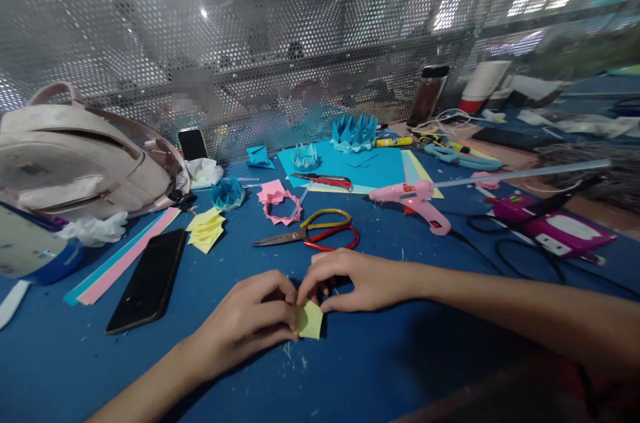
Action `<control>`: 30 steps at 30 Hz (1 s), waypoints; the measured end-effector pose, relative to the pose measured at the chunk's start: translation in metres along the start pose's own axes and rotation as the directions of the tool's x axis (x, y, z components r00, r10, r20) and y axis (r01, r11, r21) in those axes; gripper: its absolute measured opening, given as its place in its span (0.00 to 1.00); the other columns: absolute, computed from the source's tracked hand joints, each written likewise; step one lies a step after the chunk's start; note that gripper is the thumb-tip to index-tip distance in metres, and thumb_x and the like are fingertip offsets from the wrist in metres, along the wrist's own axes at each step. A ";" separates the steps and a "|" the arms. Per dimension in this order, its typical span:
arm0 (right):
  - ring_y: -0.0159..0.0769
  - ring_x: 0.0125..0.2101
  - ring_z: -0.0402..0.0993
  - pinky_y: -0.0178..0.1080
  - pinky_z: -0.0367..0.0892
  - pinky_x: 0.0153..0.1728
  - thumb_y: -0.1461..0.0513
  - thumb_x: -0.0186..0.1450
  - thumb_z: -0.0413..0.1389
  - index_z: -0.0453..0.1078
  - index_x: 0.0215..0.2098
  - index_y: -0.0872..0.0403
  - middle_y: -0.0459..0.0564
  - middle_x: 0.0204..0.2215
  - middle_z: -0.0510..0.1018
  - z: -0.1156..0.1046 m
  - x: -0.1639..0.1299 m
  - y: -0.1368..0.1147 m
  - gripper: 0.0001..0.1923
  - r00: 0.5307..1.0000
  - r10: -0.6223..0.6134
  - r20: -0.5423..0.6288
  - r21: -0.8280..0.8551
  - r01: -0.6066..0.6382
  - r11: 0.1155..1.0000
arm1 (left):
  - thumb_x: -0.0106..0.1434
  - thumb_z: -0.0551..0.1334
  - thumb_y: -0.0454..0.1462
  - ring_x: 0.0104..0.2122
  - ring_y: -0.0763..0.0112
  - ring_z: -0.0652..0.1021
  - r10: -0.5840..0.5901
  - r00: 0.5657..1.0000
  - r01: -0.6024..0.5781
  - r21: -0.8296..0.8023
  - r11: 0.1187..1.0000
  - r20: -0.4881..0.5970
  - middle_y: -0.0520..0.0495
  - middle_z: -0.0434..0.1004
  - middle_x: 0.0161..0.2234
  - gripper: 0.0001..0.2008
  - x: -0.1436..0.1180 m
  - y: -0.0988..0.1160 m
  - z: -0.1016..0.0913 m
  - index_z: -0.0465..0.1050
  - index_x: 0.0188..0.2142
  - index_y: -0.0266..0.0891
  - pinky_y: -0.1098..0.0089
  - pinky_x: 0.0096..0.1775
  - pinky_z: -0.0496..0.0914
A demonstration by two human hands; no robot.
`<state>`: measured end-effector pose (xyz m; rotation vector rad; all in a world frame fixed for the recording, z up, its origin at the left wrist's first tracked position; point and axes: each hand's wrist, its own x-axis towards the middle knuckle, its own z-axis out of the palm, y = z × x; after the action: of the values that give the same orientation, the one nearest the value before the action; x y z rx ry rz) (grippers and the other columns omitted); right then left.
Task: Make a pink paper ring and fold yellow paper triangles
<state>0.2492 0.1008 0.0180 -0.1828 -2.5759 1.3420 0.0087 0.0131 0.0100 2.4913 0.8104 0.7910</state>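
Pinching a small yellow paper (pixel 310 320) between the fingertips of both hands, the person was midway through creasing a fold, with the piece lying low on the blue table (pixel 380 370) just in front of them. The left hand (pixel 250 323) was clenched on its left edge and the right hand (pixel 345 280) grasped its top corner, the scissors (pixel 315 233) lying just beyond and the black phone (pixel 150 280) well to the left. By my judgement the next move called for steady pressure along the crease, keeping the edges lined up so the fold sat true
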 end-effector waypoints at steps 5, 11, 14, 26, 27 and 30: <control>0.35 0.41 0.69 0.36 0.64 0.43 0.66 0.71 0.53 0.76 0.47 0.53 0.51 0.39 0.74 -0.001 0.000 -0.002 0.11 0.990 -0.119 0.073 -0.330 0.137 0.934 | 0.74 0.55 0.37 0.40 0.67 0.78 0.026 0.997 -0.016 -0.118 0.993 0.079 0.42 0.78 0.39 0.11 0.003 0.001 -0.001 0.76 0.40 0.38 0.69 0.42 0.71; 0.37 0.38 0.64 0.38 0.61 0.40 0.70 0.71 0.47 0.75 0.45 0.52 0.52 0.43 0.72 0.000 0.002 -0.002 0.16 0.961 -0.241 0.139 -0.664 0.271 0.697 | 0.74 0.56 0.35 0.41 0.67 0.78 0.045 0.994 -0.033 -0.123 0.992 0.095 0.43 0.78 0.38 0.10 0.004 0.000 -0.002 0.75 0.39 0.37 0.68 0.43 0.70; 0.38 0.40 0.64 0.39 0.61 0.42 0.70 0.71 0.46 0.73 0.45 0.52 0.52 0.46 0.72 0.003 0.004 -0.003 0.15 0.952 -0.253 0.171 -0.724 0.295 0.624 | 0.72 0.58 0.36 0.41 0.67 0.77 0.033 0.994 -0.020 -0.123 0.992 0.103 0.43 0.78 0.39 0.07 0.003 -0.001 -0.002 0.74 0.40 0.37 0.68 0.44 0.69; 0.37 0.37 0.63 0.38 0.61 0.41 0.67 0.66 0.52 0.70 0.37 0.57 0.52 0.39 0.72 -0.001 0.004 0.000 0.05 0.970 -0.199 0.137 -0.570 0.242 0.785 | 0.67 0.58 0.29 0.37 0.68 0.71 -0.278 0.961 0.278 -0.038 0.960 -0.004 0.49 0.72 0.34 0.06 0.004 0.018 0.018 0.67 0.33 0.39 0.70 0.38 0.65; 0.37 0.37 0.63 0.38 0.61 0.41 0.65 0.67 0.53 0.70 0.37 0.57 0.52 0.38 0.72 -0.001 0.004 0.000 0.04 0.972 -0.200 0.122 -0.548 0.234 0.803 | 0.66 0.58 0.29 0.37 0.68 0.71 -0.299 0.954 0.299 -0.048 0.953 -0.010 0.49 0.72 0.34 0.06 0.005 0.019 0.020 0.67 0.32 0.39 0.70 0.38 0.65; 0.37 0.36 0.64 0.38 0.61 0.39 0.60 0.69 0.55 0.71 0.36 0.57 0.52 0.37 0.72 0.003 0.004 0.002 0.08 0.980 -0.187 0.071 -0.500 0.197 0.843 | 0.65 0.57 0.28 0.35 0.68 0.70 -0.349 0.936 0.345 -0.076 0.936 -0.048 0.50 0.71 0.33 0.06 0.007 0.022 0.024 0.66 0.33 0.40 0.69 0.38 0.64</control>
<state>0.2443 0.1003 0.0151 0.0063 -2.8188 0.5773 0.0370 -0.0032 0.0059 2.1855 1.1843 0.7549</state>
